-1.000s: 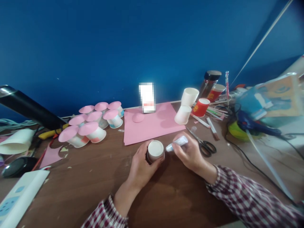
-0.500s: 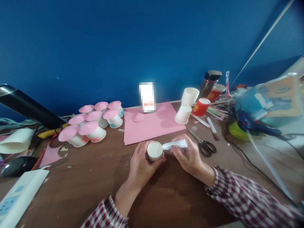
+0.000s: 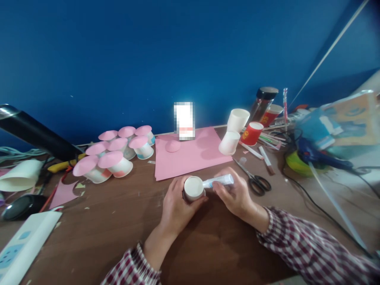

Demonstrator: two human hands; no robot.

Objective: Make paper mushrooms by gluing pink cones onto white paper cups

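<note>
My left hand [image 3: 178,204] is wrapped round a white paper cup [image 3: 194,187], whose round pale face points up toward me. In my right hand [image 3: 234,194] is a white and blue glue tube [image 3: 219,181], lying sideways with its narrow end at the cup's upper right rim. Just beyond the hands lie pink paper sheets [image 3: 190,162], with a small pink cone [image 3: 173,146] on them. Several cups with pink cone tops [image 3: 115,160] stand together at the left.
White cups [image 3: 229,143] and a red cup [image 3: 251,133] stand right of the paper, near black-handled scissors [image 3: 259,184] and a marker [image 3: 266,159]. A power strip [image 3: 32,241], a black flask [image 3: 38,132] and a pink scrap [image 3: 63,194] lie left. A glue gun [image 3: 322,154] lies right.
</note>
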